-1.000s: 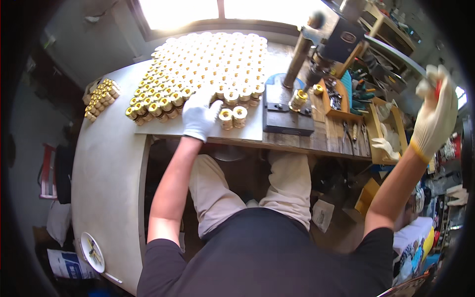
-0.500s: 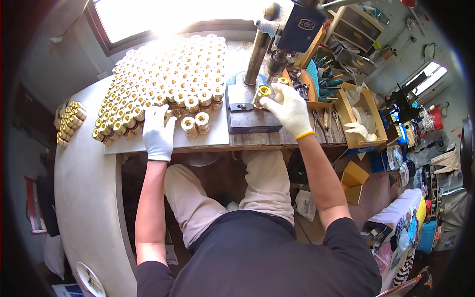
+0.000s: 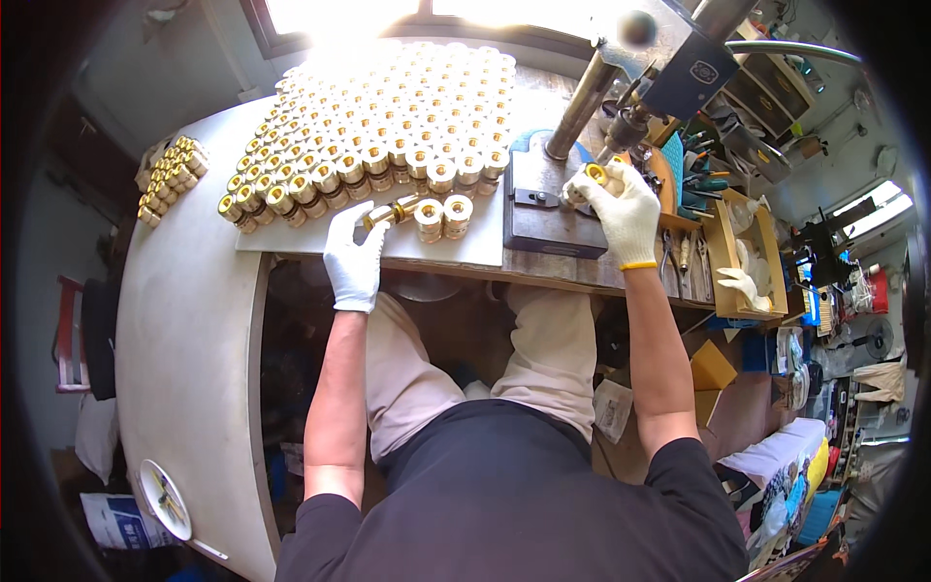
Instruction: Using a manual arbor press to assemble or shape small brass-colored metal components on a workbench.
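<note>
- Rows of brass fittings [image 3: 388, 116] are filling the worktop [image 3: 184, 320] behind the left hand [image 3: 354, 254], blocking that way.
- The press column [image 3: 582, 112] and head [image 3: 679, 58] are crowding the right hand [image 3: 621, 209] from above.
- Bare board [image 3: 291, 241] is lying open beside the left hand.

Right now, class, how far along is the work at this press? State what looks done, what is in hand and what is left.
Which fittings are done cannot be told. In hand: the right hand holds a brass fitting on the press base, and the left hand grips another. Rows of brass fittings crowd the board.
</note>
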